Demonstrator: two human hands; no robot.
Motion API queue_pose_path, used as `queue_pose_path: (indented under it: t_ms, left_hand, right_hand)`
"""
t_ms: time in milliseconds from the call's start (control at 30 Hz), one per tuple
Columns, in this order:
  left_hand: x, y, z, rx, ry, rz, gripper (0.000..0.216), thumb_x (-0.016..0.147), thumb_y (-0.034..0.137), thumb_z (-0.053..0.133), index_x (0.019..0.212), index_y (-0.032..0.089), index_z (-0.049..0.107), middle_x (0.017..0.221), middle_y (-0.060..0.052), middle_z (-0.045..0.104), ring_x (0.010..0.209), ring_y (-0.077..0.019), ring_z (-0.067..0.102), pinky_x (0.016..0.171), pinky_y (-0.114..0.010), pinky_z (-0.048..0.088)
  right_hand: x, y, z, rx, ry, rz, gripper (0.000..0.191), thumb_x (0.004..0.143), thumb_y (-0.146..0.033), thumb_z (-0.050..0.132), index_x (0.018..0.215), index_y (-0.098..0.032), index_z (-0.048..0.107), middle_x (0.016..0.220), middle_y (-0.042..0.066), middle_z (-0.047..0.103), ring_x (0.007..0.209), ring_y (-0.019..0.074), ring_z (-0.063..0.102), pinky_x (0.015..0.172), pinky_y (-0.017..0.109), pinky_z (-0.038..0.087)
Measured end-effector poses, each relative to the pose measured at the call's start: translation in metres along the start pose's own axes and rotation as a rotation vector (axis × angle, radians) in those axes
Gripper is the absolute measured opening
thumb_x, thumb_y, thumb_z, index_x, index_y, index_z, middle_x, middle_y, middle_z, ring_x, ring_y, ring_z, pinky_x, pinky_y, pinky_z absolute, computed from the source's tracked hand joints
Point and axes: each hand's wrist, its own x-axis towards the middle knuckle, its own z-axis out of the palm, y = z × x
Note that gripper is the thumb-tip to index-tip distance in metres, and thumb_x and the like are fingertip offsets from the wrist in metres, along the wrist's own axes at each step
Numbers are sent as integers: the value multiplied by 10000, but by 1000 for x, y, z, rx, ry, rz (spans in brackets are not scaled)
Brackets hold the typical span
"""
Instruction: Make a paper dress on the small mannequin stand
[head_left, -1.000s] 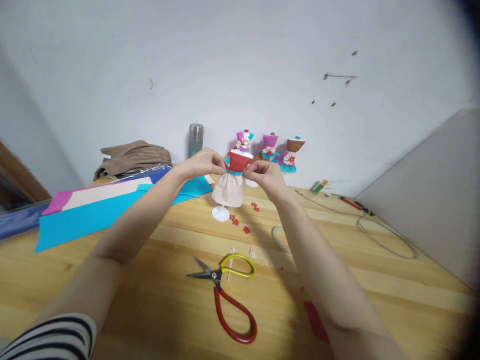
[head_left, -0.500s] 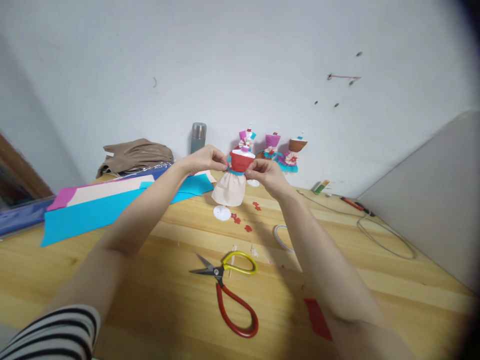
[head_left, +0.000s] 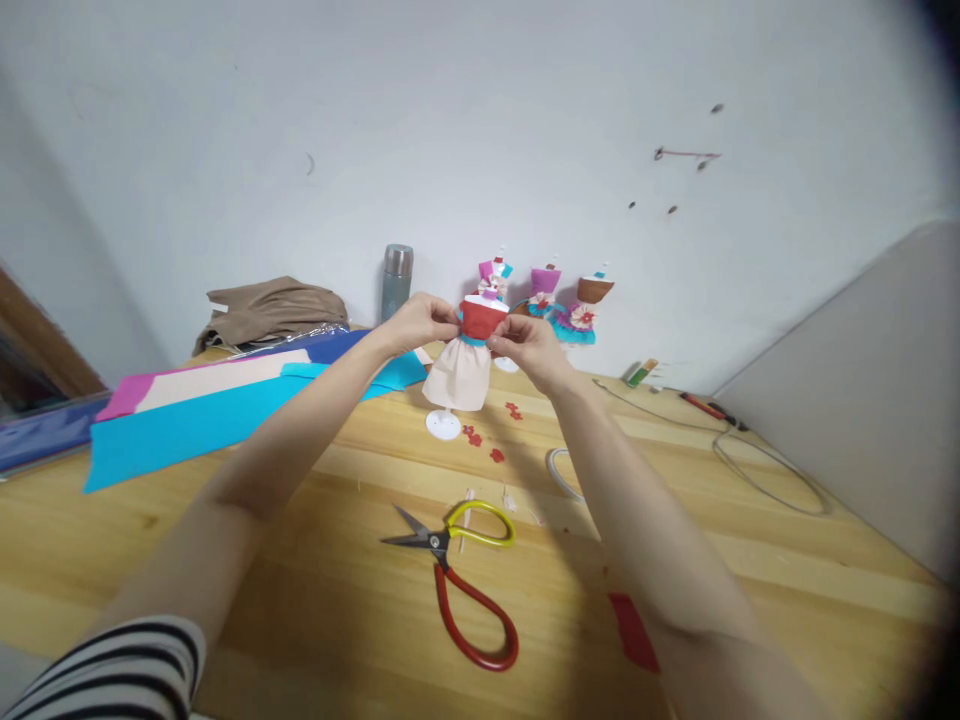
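A miniature dress form (head_left: 490,293) stands a little tilted on its round white base (head_left: 443,425). It wears a red top (head_left: 482,318), a cream gathered skirt (head_left: 457,376) and a blue waistband strip (head_left: 473,341). My left hand (head_left: 422,324) pinches at the left side of the waist, a bit of blue showing by the fingertips. On the other side, my right hand (head_left: 534,348) is closed at the band's right end, thumb and forefinger together. The fingers partly hide both ends of the strip.
Open scissors (head_left: 437,541) lie in front, near small red flower cutouts (head_left: 474,437) and a red scrap (head_left: 634,632). Blue fabric (head_left: 187,425) is at left. Dressed forms (head_left: 545,283) and a flask (head_left: 397,285) stand by the wall; a cable (head_left: 765,485) runs right.
My left hand has shifted slightly right and up along the waist, closer to the red top. My right hand has barely moved, and the dress form stays in place.
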Motion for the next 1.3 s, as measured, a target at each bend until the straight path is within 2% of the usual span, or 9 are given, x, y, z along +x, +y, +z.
queue_pose_path:
  t_ms: [333,500,633,833,933,1133,1200,1300]
  left_hand:
    - [-9,3,4,-46,68,-60,39,665,97,673,671,123,644,622,13,626,625,-91,546,665,-244,468]
    - [-15,2,5,-138,22,-82,67,708,125,703,745,106,649,677,23,658,705,-92,574,734,-245,468]
    - [-14,-3,7,-198,59,-81,91,676,124,725,737,100,662,694,-2,669,694,-115,591,737,-284,469]
    - [-14,-7,5,-292,-44,5,363,562,256,865,847,115,691,831,-58,724,847,-202,657,845,-372,485]
    - [-15,-5,5,-220,-16,51,375,595,290,866,865,121,669,842,-67,706,874,-218,657,867,-395,480]
    - [-19,0,8,83,223,131,297,605,227,851,772,157,615,839,-28,661,856,-194,611,860,-365,459]
    - [-21,1,10,149,253,142,257,614,211,836,739,162,617,814,-8,651,848,-186,602,853,-346,444]
    - [-24,2,12,193,232,148,168,664,198,785,692,158,624,743,9,625,779,-164,578,796,-321,430]
  right_hand:
    - [-10,-4,8,7,66,-14,273,606,-394,779,649,-207,585,640,-21,606,588,121,575,617,294,539]
    - [-20,-6,16,29,109,-24,274,640,-411,762,669,-214,574,642,-22,594,598,119,555,604,283,531]
    - [-25,-8,20,54,124,-48,252,632,-393,749,657,-213,574,616,-28,578,571,109,531,570,271,499]
    - [-34,-13,22,67,108,-100,204,648,-360,727,633,-211,588,583,-31,579,544,105,512,550,270,460]
    - [-38,-16,23,53,115,-119,188,661,-338,721,633,-210,586,589,-30,577,547,108,506,552,273,448]
    - [-46,-21,27,7,150,-132,199,667,-343,723,714,-209,583,672,-14,603,603,131,533,578,289,447]
    - [-48,-23,30,-48,161,-141,189,677,-351,706,735,-203,604,699,-1,625,636,143,547,603,300,452]
    - [-51,-27,34,-141,190,-178,160,698,-345,674,721,-195,625,691,6,634,643,152,547,632,313,440]
